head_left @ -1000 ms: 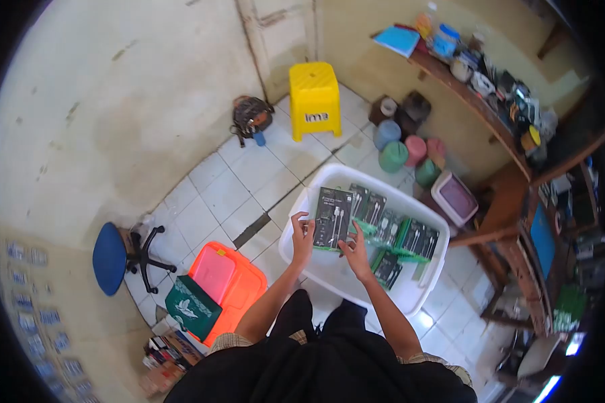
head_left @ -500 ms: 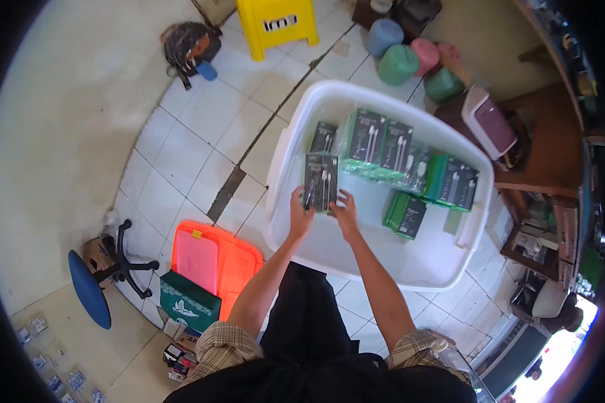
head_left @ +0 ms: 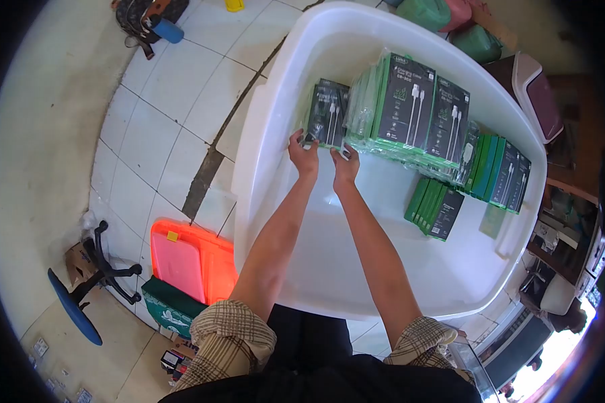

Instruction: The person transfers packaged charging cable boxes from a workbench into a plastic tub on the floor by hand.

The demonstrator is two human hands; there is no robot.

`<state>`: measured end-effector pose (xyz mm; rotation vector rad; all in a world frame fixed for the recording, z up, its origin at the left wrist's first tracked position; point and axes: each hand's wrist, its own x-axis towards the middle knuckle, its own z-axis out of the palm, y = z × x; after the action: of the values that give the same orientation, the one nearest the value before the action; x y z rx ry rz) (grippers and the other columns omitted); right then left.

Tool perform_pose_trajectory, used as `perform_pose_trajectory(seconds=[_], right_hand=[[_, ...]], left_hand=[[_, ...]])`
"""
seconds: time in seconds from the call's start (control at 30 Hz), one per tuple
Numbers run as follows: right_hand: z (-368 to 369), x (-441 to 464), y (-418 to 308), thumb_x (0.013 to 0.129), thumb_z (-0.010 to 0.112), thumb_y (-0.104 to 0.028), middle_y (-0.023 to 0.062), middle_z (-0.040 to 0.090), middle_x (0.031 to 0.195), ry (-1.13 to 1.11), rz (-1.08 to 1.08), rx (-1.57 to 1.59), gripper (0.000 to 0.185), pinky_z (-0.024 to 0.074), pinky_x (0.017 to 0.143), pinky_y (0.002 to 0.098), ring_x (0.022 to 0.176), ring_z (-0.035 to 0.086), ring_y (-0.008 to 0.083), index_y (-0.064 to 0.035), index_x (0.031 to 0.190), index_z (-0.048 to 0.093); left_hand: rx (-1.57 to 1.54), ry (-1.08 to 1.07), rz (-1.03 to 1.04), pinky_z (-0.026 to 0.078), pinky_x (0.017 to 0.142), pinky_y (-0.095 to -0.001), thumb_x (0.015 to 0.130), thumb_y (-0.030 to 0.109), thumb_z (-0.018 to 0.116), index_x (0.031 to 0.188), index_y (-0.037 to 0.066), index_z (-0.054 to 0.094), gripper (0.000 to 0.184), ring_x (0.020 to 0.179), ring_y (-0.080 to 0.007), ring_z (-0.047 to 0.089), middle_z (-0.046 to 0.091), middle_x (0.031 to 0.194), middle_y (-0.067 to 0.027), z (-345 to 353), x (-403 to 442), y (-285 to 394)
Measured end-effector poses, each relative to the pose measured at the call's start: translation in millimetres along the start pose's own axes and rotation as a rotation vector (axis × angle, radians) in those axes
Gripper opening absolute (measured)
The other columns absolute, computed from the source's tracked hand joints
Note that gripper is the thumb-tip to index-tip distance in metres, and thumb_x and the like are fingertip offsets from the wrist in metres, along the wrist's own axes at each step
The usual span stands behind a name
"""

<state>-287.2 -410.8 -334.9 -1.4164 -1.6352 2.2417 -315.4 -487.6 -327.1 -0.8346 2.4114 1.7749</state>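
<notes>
A black charging cable box (head_left: 324, 115) with green edges stands at the back left inside the white plastic tub (head_left: 256, 134). My left hand (head_left: 304, 156) is closed at its lower left corner, and my right hand (head_left: 345, 166) pinches its lower right edge. The box's face shows a pair of white cable plugs. Just right of it rise stacks of matching charging cable boxes (head_left: 405, 101), some wrapped in clear plastic. A smaller row of green-edged boxes (head_left: 434, 208) leans nearer the tub's right front.
On the tiled floor to the left lie an orange lid (head_left: 220, 269) and a green bag (head_left: 168, 307). A blue-seated swivel chair (head_left: 74, 305) is tipped over beyond them. Round cushioned stools (head_left: 477, 43) and a wooden cabinet (head_left: 575, 158) stand past the tub's right side.
Both hands have moved the box farther back, onto or against the box that stood behind it. My view has leaned closer over the tub.
</notes>
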Motion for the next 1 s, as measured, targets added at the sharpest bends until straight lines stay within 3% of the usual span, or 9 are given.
perform_pose_trajectory(seconds=[0.17,0.37,0.43,0.6,0.7,0.77,0.87,0.9,1.0], right_hand=[[17.6,8.4,0.5,0.067,0.056,0.008,0.0135,0.050,0.086,0.083,0.148,0.306,0.037,0.0465,0.069,0.0245,0.079,0.053,0.0189,0.0044,0.098,0.037],[14.1,-0.9,-8.6,0.071,0.051,0.007,0.0151,0.045,0.097,0.002,0.160,0.437,0.041,0.0404,0.079,0.0250,0.092,0.047,0.0195,0.0055,0.108,0.034],[4.3,-13.2,-12.3,0.071,0.050,0.007,0.0157,0.042,0.101,-0.009,0.150,0.444,0.042,0.0374,0.083,0.0251,0.097,0.043,0.0198,0.0050,0.110,0.034],[-40.9,-75.2,-34.9,0.070,0.052,0.003,0.0204,0.033,0.117,-0.005,0.181,0.235,0.051,0.0302,0.091,0.0281,0.111,0.032,0.0227,-0.0003,0.117,0.033],[-76.9,-118.6,-73.2,0.070,0.052,0.000,0.0121,0.038,0.104,0.042,0.123,0.171,0.046,0.0343,0.081,0.0257,0.095,0.038,0.0167,-0.0013,0.113,0.038],[-109.7,-149.8,-110.3,0.071,0.053,-0.007,0.0040,0.043,0.091,0.032,0.044,0.148,0.042,0.0353,0.074,0.0252,0.081,0.042,0.0123,-0.0043,0.112,0.041],[-170.5,-189.1,-164.9,0.070,0.053,-0.010,0.0028,0.046,0.102,0.182,-0.054,0.008,0.038,0.0344,0.075,0.0275,0.088,0.043,0.0121,-0.0084,0.108,0.046],[-196.9,-194.9,-172.2,0.069,0.052,-0.004,0.0078,0.048,0.108,0.277,-0.096,-0.182,0.034,0.0331,0.083,0.0286,0.099,0.043,0.0175,-0.0037,0.104,0.049],[-265.2,-240.4,-196.9,0.069,0.053,-0.005,0.0116,0.051,0.103,0.455,-0.251,-0.496,0.034,0.0343,0.084,0.0305,0.095,0.047,0.0215,0.0011,0.102,0.048]], left_hand=[[-0.061,0.140,-0.157,0.033,0.085,-0.0352,0.064,0.006,0.063,0.110,0.002,0.037,0.053,0.101,-0.0308,0.043,0.045,0.105,-0.0177,25.6,6.7,9.2],[-0.228,-0.066,-0.263,0.024,0.093,-0.0347,0.071,0.012,0.057,0.125,0.004,0.014,0.069,0.113,-0.0311,0.031,0.029,0.123,-0.0206,12.6,0.6,28.1],[-0.261,-0.175,-0.467,0.017,0.097,-0.0333,0.071,0.016,0.057,0.126,0.003,0.005,0.077,0.119,-0.0283,0.020,0.017,0.128,-0.0195,-4.4,-12.4,51.9],[-0.077,-0.279,-0.295,0.009,0.099,-0.0323,0.070,0.019,0.059,0.126,-0.001,0.001,0.083,0.122,-0.0269,0.009,0.006,0.131,-0.0190,-38.7,-57.3,48.7],[0.021,-0.311,-0.198,0.009,0.099,-0.0337,0.070,0.019,0.059,0.126,0.002,0.001,0.083,0.122,-0.0287,0.008,0.003,0.131,-0.0204,-72.0,-91.9,80.3],[-0.121,-0.339,-0.277,0.014,0.098,-0.0353,0.070,0.018,0.058,0.127,0.007,0.001,0.081,0.121,-0.0310,0.011,0.006,0.130,-0.0218,-103.4,-118.3,128.5],[-0.080,-0.347,-0.224,0.023,0.094,-0.0375,0.070,0.014,0.058,0.127,0.009,0.008,0.075,0.117,-0.0325,0.023,0.018,0.126,-0.0232,-147.2,-144.8,172.4],[-0.063,-0.346,-0.159,0.026,0.092,-0.0375,0.070,0.012,0.058,0.126,0.007,0.011,0.073,0.115,-0.0318,0.027,0.023,0.125,-0.0228,-158.1,-150.2,172.3],[-0.039,-0.356,0.079,0.029,0.090,-0.0350,0.069,0.011,0.059,0.118,0.000,0.028,0.059,0.110,-0.0271,0.035,0.035,0.118,-0.0189,-186.0,-160.5,164.4]])
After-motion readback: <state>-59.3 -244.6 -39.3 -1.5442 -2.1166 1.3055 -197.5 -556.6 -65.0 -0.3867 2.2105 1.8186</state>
